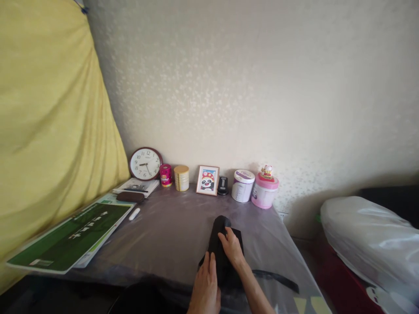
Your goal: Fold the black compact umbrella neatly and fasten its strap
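A black cloth item, long and folded, lies near the front of the table; I cannot make out its exact kind. A dark strap extends from its right side across the tabletop. My left hand rests on the item's near left part, fingers stretched out and close together. Higher up, my right hand grips the folded cloth, its thumb apart on the left and its fingertips at the fold near the far end. The near end of the cloth is partly hidden behind my hands and forearms.
On the covered table, a clock, a pink tin, a yellow-lidded can, a panda picture and two tubs line the wall. Green book and brown case lie left. A plastic-covered bundle stands right.
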A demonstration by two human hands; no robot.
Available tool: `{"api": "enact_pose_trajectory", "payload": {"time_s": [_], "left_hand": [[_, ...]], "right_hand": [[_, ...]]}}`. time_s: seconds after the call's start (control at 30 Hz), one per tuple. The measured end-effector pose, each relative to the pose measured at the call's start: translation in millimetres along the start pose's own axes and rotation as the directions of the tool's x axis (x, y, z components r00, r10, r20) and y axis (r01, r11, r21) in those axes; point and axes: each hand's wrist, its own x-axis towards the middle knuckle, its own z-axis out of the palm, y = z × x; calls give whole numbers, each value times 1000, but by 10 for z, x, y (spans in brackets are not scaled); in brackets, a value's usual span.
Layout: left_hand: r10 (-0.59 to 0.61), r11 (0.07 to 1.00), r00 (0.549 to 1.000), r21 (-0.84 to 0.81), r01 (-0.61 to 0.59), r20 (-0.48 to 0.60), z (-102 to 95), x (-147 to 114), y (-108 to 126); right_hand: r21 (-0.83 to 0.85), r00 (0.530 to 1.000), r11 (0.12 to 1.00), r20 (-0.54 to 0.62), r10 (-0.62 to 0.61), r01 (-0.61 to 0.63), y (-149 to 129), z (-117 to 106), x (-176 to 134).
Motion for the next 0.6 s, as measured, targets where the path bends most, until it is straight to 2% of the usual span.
{"api": "enact_pose_trajectory", "payload": {"time_s": [0.17,0.27,0.4,0.47,0.6], "left_hand": [[21,1000,999,-22,-21,-24,78,29,-50],[7,1000,999,-25,-8,-37,102,46,-72],[-18,999,996,-30,15,-87,109,54,-96],[-7,998,991,-65,-2,-136,117,52,-113],[52,988,968,-128,-85,-246,141,40,-145]], "right_hand": [[-71,995,996,81,53,-47,-61,-20,28],[-38,988,996,132,83,-79,-120,-19,31],[129,926,958,315,206,-257,-206,15,25],[186,894,931,388,225,-315,-232,34,27],[199,881,941,446,161,-272,-252,46,33]]}}
